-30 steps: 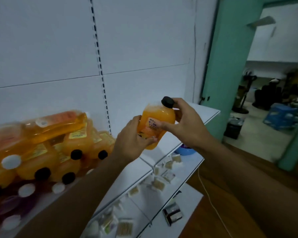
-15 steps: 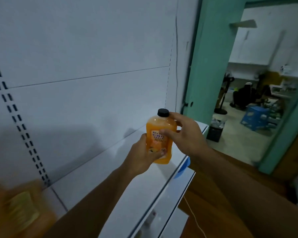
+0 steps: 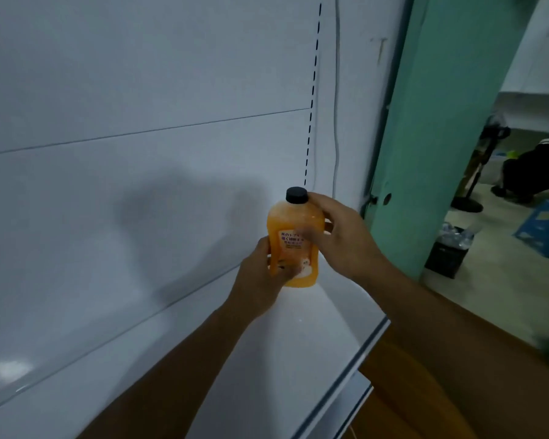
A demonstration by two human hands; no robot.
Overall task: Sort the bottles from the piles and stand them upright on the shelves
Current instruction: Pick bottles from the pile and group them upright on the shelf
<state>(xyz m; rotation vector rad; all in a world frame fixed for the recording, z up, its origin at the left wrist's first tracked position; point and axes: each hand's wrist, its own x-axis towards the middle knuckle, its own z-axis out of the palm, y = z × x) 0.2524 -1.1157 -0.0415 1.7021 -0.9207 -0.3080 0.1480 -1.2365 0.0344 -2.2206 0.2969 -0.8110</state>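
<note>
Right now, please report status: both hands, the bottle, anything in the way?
Left hand and right hand both grip orange bottle. Bottle upright, black cap on top, at far right corner of white shelf. Nothing blocking there.

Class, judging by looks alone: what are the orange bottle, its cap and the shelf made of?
Orange bottle: probably translucent plastic, since light glows through its orange contents. Black cap: matte, likely plastic. Shelf: smooth white-coated surface with soft reflections, possibly painted metal.
</note>
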